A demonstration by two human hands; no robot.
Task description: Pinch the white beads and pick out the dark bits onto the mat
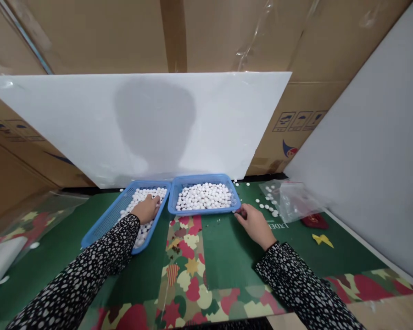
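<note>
Two blue mesh baskets stand side by side on the green table covering, both holding many small white rounded pieces. My left hand reaches into the left basket, fingers curled down among the white pieces; what they grip is hidden. At the front right corner of the right basket is my right hand, its thumb and fingers drawn together. Something small and dark reddish seems to show between them, too small to name. The right basket's white pieces lie heaped in its middle.
Loose white pieces lie right of the baskets, near a clear plastic bag. Beyond are a dark red item and a yellow scrap. Another clear bag lies left. A white board and cardboard stand behind.
</note>
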